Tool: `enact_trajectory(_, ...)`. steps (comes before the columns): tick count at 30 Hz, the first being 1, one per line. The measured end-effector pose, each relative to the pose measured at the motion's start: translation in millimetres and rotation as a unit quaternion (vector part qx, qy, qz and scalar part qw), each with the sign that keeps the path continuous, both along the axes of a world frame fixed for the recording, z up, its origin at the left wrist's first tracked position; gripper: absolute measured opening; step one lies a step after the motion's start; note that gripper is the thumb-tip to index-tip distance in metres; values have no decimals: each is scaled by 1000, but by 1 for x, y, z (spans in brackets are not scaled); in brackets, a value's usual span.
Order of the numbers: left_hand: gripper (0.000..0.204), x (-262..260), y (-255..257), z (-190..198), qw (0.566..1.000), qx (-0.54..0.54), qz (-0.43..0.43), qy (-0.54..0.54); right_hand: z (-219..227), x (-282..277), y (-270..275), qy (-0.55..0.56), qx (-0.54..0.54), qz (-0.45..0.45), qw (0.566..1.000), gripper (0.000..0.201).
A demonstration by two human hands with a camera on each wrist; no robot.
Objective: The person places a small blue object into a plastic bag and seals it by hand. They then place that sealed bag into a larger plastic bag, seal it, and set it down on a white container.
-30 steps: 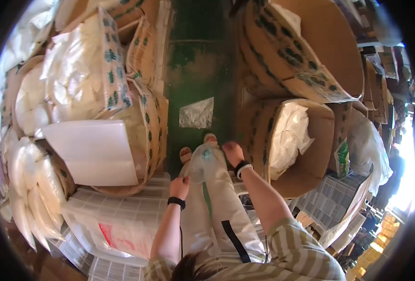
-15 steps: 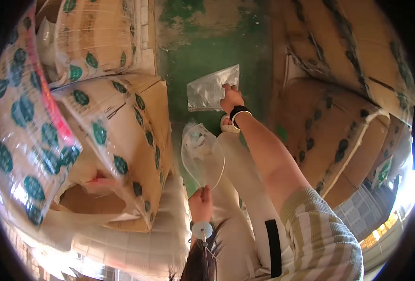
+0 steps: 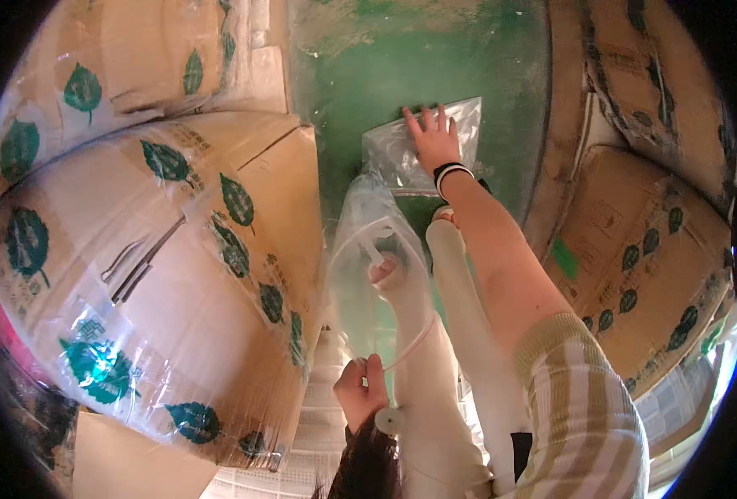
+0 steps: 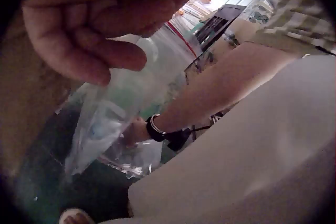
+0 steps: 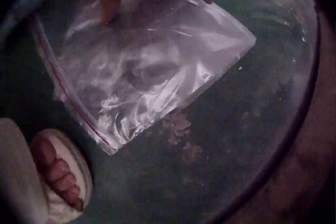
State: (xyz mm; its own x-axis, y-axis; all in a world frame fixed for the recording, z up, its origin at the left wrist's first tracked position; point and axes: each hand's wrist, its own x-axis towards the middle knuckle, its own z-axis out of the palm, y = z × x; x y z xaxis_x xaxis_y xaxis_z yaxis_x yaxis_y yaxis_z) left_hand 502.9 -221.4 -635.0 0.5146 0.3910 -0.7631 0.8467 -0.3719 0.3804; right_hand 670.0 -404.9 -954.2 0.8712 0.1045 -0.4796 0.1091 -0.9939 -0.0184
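A clear flat bag (image 3: pixel 389 154) with a red line along one edge, seen in the right wrist view (image 5: pixel 152 71), lies on the green floor. The right hand (image 3: pixel 437 148) rests on it with fingers spread. A larger translucent bag (image 3: pixel 368 216) hangs over the lower legs from the left hand (image 3: pixel 362 392), which pinches its rim between thumb and fingers. In the left wrist view the left hand (image 4: pixel 89 29) has curled fingers at the bag's upper edge (image 4: pixel 157 66).
Cardboard boxes with green leaf prints stand at the left (image 3: pixel 177 249) and right (image 3: pixel 634 258) of a green floor strip (image 3: pixel 435 50). Sandalled feet (image 3: pixel 385 270) are below the hands. Pale plastic crates (image 3: pixel 318 416) are at the lower left.
The right hand has reached down to the flat bag on the floor. The head view has come lower and closer to the floor. The left hand still holds the translucent bag.
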Motion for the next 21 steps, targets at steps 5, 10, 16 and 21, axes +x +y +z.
enact_trajectory(5, 30, -5, 2, 1, 1000, 14, -1, -11, 4, -21, -6, 9, -23, -14, 1000, 38)
enact_trajectory(10, 30, 21, -10, 39, 997, 43, -60, 10, 71, -33, -33, -30, 64, -109, 992, 24)
enact_trajectory(16, 30, 53, -21, 101, 989, 78, -123, 0, 232, -12, -74, 30, 373, -475, 796, 29)
enact_trajectory(21, 26, 71, -35, 149, 972, 109, -198, -58, 443, 5, -62, -252, 455, -258, 815, 29)
